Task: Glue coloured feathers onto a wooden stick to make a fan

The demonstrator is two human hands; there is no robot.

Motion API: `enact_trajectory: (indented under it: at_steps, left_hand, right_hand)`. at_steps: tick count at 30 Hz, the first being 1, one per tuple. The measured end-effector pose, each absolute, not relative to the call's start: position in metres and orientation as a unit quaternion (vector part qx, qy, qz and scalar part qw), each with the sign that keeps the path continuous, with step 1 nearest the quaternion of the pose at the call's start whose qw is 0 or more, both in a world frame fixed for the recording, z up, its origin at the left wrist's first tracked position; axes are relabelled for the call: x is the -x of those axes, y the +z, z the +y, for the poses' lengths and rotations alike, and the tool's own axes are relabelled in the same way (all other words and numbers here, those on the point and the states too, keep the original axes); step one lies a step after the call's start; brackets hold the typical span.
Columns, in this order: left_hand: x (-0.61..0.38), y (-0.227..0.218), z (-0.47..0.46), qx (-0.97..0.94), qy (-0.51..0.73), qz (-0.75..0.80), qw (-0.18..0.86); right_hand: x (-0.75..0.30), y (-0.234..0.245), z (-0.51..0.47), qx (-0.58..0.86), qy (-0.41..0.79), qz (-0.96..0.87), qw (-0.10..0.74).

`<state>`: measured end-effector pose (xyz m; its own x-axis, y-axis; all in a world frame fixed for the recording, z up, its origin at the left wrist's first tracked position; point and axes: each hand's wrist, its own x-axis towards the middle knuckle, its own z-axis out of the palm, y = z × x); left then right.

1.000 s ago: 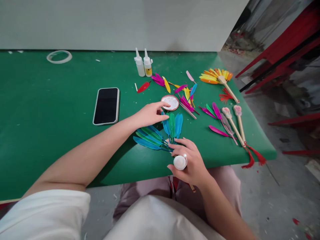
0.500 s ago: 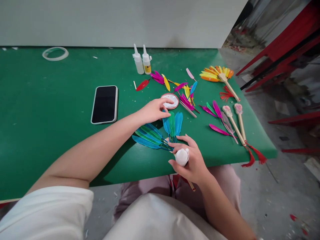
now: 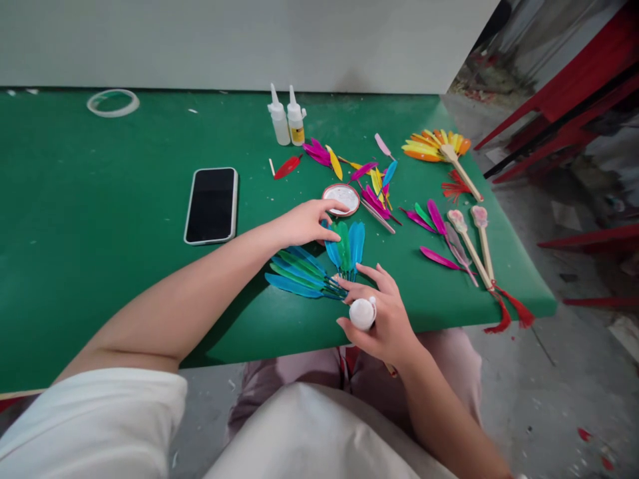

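Observation:
My right hand [image 3: 382, 309] grips a white glue bottle [image 3: 362, 315], its round end facing me. The fingertips of that hand rest at the quill ends of an upright group of blue and green feathers [image 3: 345, 246]. A second blue-green bunch of feathers [image 3: 294, 271] fans out to the left, its quills meeting the first at the same base. Part of a wooden handle [image 3: 391, 369] shows below my right hand. My left hand [image 3: 312, 223] reaches over the upright feathers, fingers apart, thumb touching a blue feather and forefinger above a round white-faced dish [image 3: 341, 199].
Two glue bottles [image 3: 288, 123] stand at the back; a phone [image 3: 212, 206] and a tape roll [image 3: 113, 104] lie left. Loose feathers [image 3: 374, 199] and tweezers [image 3: 378, 217] lie beyond the dish. At right are an orange-yellow feather fan [image 3: 436, 146] and two wooden handles [image 3: 480, 243] with red tassels.
The view has shifted slightly. My left thumb and fingers have spread a little on the feather tips. My right hand keeps the bottle in nearly the same place.

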<state>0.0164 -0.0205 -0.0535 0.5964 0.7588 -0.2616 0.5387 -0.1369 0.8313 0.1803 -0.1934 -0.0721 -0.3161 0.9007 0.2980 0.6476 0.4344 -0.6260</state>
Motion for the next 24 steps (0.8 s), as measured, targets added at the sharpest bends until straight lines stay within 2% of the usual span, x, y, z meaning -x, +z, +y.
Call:
enact_trajectory:
  at_steps: [9, 19, 24]
  left_hand:
    - [-0.014, -0.048, -0.023, -0.741, 0.090, 0.425, 0.513]
    - [-0.012, -0.045, -0.027, -0.726, 0.101, 0.420, 0.535]
    - [-0.006, -0.042, -0.030, -0.710, 0.061, 0.431, 0.553]
  right_hand:
    - [-0.179, -0.073, -0.193, 0.497, 0.187, -0.790, 0.307]
    - [-0.181, -0.076, -0.195, 0.470, 0.149, -0.801, 0.338]
    - [-0.179, -0.080, -0.194, 0.486, 0.144, -0.792, 0.340]
